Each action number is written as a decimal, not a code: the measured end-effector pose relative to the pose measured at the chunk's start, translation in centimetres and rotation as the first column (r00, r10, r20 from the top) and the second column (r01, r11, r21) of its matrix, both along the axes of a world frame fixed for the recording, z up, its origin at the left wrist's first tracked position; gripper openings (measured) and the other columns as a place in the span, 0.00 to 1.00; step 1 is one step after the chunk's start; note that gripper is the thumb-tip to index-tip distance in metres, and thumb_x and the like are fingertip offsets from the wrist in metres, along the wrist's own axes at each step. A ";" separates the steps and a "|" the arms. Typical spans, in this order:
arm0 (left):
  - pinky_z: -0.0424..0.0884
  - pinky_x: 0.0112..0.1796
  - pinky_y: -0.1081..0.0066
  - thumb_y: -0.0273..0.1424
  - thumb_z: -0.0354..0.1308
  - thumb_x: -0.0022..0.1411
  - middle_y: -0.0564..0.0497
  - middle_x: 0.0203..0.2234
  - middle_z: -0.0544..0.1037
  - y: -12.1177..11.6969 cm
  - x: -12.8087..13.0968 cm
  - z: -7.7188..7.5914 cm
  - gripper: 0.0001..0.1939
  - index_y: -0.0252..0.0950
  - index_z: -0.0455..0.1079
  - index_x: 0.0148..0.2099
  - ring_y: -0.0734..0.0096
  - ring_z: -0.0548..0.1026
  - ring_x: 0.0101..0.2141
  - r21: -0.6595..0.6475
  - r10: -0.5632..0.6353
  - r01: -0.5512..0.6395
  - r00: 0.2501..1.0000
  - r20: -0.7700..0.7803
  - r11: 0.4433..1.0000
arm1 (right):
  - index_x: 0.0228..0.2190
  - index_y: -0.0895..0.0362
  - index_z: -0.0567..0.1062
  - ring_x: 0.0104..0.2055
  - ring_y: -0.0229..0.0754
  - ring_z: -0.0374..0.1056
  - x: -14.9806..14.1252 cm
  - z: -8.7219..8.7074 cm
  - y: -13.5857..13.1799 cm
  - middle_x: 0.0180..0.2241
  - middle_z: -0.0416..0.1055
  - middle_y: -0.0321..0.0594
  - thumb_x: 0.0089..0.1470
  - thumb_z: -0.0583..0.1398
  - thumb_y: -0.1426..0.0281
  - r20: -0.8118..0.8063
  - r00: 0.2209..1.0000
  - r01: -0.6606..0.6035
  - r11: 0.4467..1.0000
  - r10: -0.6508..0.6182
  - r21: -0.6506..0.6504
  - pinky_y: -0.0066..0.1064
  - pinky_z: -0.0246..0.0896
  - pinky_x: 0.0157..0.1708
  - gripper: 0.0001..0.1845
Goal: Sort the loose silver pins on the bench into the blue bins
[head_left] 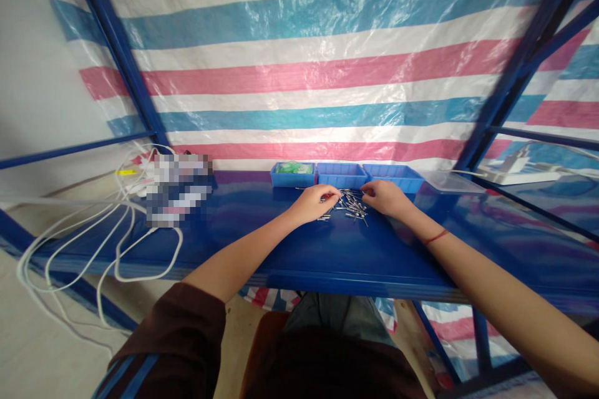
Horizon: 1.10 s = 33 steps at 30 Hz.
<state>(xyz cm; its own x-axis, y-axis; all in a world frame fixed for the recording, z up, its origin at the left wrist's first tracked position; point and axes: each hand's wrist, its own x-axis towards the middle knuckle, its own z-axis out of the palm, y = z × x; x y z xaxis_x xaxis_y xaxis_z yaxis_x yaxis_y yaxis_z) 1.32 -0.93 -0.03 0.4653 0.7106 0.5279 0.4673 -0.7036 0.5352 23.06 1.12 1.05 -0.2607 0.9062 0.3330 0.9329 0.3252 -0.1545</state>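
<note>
A loose pile of thin silvery metal pins [353, 204], which look like blind rivets, lies on the blue tabletop [327, 255]. At the pile's left side is my left hand [314, 202], thumb and forefinger pinched together at the pins. My right hand [384, 198] is over the right edge of the pile, its fingers bent and closed at the tips. What either pinch holds is too small to make out. A few pins show beside and below the left fingers.
Behind the pile stand three blue bins: a left bin [293, 183] with green and clear bags in it, a middle bin [341, 174] and a right bin [395, 181]. White cables [119, 249] loop over the table's left end. A power strip [519, 171] lies at right.
</note>
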 end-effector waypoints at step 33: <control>0.68 0.34 0.75 0.35 0.53 0.58 0.50 0.31 0.76 -0.2 0.1 0.8 0.10 0.34 0.71 0.36 0.74 0.73 0.31 0.026 0.079 -0.091 0.952 0.294 0.996 | 0.31 0.57 0.76 0.33 0.40 0.71 -3.1 0.4 -2.6 0.37 0.75 0.43 0.44 0.63 0.57 -0.887 0.438 -0.534 0.835 0.144 -0.128 0.29 0.65 0.30 0.16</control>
<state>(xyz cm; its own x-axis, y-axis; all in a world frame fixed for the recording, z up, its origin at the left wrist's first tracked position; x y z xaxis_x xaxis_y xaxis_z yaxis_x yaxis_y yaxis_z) 1.45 -1.13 0.75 0.2250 0.7169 0.6599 0.3533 -0.6912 0.6305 19.95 -1.45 1.43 -0.3575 0.8963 0.2623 0.1231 0.3237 -0.9381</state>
